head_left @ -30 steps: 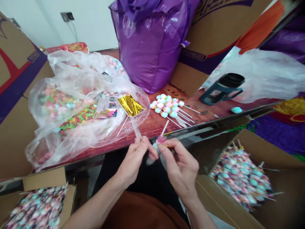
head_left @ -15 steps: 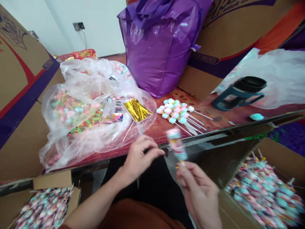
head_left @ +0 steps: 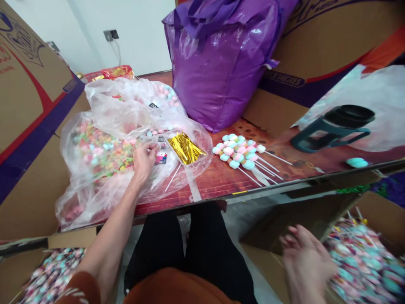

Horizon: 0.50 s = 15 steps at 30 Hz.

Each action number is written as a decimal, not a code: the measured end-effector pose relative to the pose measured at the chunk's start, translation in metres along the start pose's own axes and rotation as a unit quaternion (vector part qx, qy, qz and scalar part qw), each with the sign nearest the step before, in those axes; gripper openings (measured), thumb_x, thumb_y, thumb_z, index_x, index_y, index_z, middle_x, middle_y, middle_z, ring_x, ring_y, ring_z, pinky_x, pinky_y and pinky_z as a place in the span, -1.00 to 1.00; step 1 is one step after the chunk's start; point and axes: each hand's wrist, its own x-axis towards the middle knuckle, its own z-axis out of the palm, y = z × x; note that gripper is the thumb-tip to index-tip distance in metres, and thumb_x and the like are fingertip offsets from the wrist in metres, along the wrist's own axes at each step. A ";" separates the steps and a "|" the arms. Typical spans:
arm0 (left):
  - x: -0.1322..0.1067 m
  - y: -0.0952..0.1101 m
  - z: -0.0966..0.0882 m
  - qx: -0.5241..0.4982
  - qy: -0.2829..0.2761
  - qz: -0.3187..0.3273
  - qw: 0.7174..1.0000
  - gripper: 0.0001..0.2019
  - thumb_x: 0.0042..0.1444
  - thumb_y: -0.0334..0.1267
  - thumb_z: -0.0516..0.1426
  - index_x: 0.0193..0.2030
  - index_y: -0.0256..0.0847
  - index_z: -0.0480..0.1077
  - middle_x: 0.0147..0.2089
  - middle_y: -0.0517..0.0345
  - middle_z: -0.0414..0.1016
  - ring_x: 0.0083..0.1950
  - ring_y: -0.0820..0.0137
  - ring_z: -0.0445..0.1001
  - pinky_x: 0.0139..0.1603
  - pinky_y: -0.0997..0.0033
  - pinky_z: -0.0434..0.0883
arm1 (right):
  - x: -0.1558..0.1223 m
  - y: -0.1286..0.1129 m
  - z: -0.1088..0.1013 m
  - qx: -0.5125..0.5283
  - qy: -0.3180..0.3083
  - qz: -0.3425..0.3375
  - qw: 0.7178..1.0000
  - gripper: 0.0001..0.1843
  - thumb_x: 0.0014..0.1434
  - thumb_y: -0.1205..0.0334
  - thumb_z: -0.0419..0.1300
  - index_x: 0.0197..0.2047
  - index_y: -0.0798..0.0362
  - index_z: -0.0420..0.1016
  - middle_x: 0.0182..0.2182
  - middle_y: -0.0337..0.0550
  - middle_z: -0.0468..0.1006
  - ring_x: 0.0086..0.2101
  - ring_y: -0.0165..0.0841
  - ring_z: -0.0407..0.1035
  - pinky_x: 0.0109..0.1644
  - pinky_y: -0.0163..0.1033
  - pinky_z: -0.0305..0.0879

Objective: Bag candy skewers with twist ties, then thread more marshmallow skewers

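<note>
My left hand (head_left: 146, 159) is over the stack of clear printed plastic wrappers (head_left: 161, 158), its fingertips pinched at the stack's left edge. My right hand (head_left: 305, 255) hangs beside the right carton, fingers loosely bent and apart, with nothing seen in it. Right of the wrappers lies a bundle of gold twist ties (head_left: 186, 148), with a white stick (head_left: 173, 177) below it. Pink, white and blue marshmallow skewers (head_left: 237, 151) lie in a pile on the table. Many wrapped marshmallow skewers (head_left: 360, 257) fill the carton by my right hand.
Large clear bags of colourful candy (head_left: 104, 147) cover the table's left side. Behind stands a purple bag (head_left: 218, 67). A dark teal mug (head_left: 332, 128) and a blue marshmallow (head_left: 357, 162) are at the right. Another carton of wrapped skewers (head_left: 53, 274) sits lower left.
The wrapped marshmallow skewer has left my right hand, which moved right and down to the carton. My left hand moved left and up to the wrappers. The view shifted slightly.
</note>
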 end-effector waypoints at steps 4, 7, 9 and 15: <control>-0.046 0.031 -0.008 -0.084 0.089 0.074 0.990 -0.92 0.15 -0.33 0.18 -0.34 -0.21 0.50 -0.26 0.11 0.48 -0.35 0.41 0.40 -0.22 0.38 0.37 | -0.078 -0.019 0.062 -0.064 -0.145 -0.065 0.985 -0.66 0.08 0.01 0.37 -0.15 0.07 0.62 -0.44 -0.19 0.56 -0.52 -0.45 0.33 -0.43 -0.29 0.31; -0.096 0.059 -0.004 -0.131 0.084 0.156 0.975 -0.90 0.22 -0.38 0.14 -0.29 -0.19 0.49 -0.17 0.07 0.48 -0.19 0.38 0.48 -0.15 0.39 0.41 | -0.132 -0.042 0.104 -0.010 -0.339 -0.040 0.940 -0.62 0.13 0.03 0.36 -0.03 0.04 0.60 -0.22 -0.06 0.64 -0.32 -0.32 0.49 -0.25 -0.22 0.46; -0.126 0.073 0.003 -0.170 0.061 0.174 0.968 -0.87 0.23 -0.41 0.12 -0.24 -0.18 0.49 -0.15 0.05 0.48 -0.12 0.36 0.49 -0.10 0.39 0.44 | -0.156 -0.049 0.126 0.063 -0.382 0.006 0.922 -0.51 0.08 0.06 0.40 0.07 0.01 0.55 -0.06 -0.04 0.62 -0.17 -0.26 0.50 -0.10 -0.17 0.47; -0.171 0.088 0.017 -0.411 0.006 -0.096 0.907 -0.84 0.15 -0.24 0.27 -0.16 -0.17 0.41 -0.22 0.13 0.44 -0.26 0.44 0.47 -0.24 0.46 0.44 | -0.163 -0.044 0.143 0.153 -0.307 0.097 0.934 -0.75 0.14 0.08 0.37 -0.37 0.08 0.50 -0.45 -0.29 0.47 -0.42 -0.46 0.30 -0.29 -0.33 0.30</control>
